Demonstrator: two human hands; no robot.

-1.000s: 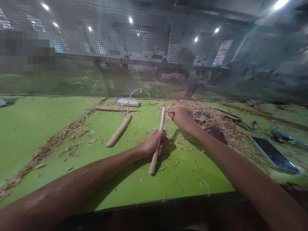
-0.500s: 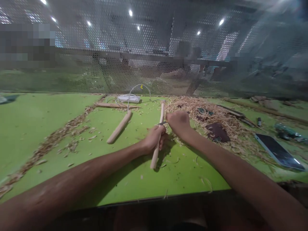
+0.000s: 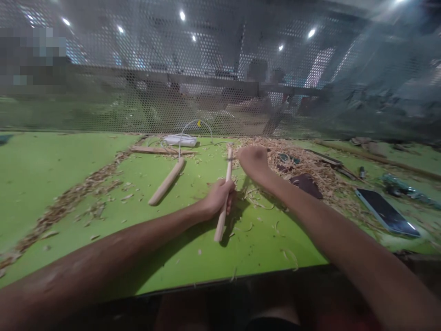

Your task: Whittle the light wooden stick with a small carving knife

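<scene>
Left grip (image 3: 217, 195), a bare hand, is wrapped around the middle of a pale wooden stick (image 3: 229, 170), which slants away from the person over a green bench (image 3: 248, 248). The right grip (image 3: 254, 161) is clenched near the stick's far end; a thin dark blade (image 3: 230, 159) seems to poke out of it across the wood, its handle hidden.

From the left, a trail of wood chips (image 3: 69, 200) runs across the bench. Next, a second stick (image 3: 167, 181), smooth and pale, lies loose, with a flat wood strip (image 3: 158, 151) and a white device (image 3: 181, 140) beyond it. The held stick comes next, near the centre. To its right spreads a heap of curled shavings (image 3: 320, 170), with a dark brown piece (image 3: 306, 185) at its near side. Further right lies a phone (image 3: 387, 211), dark face up.

Judging by the shavings and the bare, light surface of both sticks, much paring appears done. Blade against wood suggests the held stick is unfinished; how much remains cannot be told, since the left grip covers its middle.
</scene>
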